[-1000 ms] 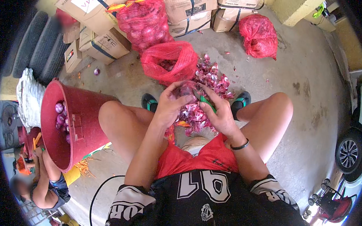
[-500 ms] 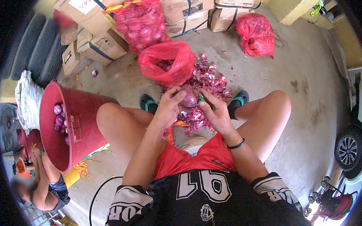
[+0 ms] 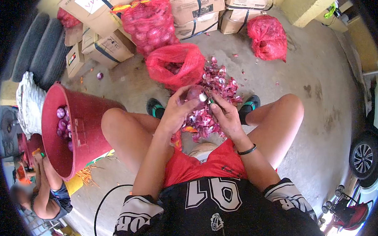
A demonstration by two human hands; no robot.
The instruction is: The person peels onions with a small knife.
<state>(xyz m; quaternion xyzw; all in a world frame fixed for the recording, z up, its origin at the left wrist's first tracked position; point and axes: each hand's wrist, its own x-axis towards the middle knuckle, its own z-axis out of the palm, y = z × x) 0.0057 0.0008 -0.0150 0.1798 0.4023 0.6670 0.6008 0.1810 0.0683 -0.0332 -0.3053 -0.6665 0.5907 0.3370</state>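
My left hand (image 3: 181,109) is closed around a red onion (image 3: 193,94). A pale cut spot shows on the side of the onion that faces my right hand. Close beside it, my right hand (image 3: 227,118) has its fingers closed on a small green-handled knife (image 3: 212,101); the blade is mostly hidden. Beneath both hands, loose onion skins (image 3: 221,83) cover the floor between my feet. Just beyond the hands stands a red mesh sack (image 3: 175,74) with its mouth open and dark contents inside.
At left, a tilted-looking red bin (image 3: 87,121) holds several peeled onions (image 3: 62,122). A full mesh sack of onions (image 3: 150,28) leans by cardboard boxes (image 3: 197,9). Another red sack (image 3: 267,38) lies at back right. A co-worker (image 3: 48,200) sits at far left.
The onion has turned in my left hand, and a white cut spot now shows on it. My right hand stays beside it with the knife. The view has shifted slightly.
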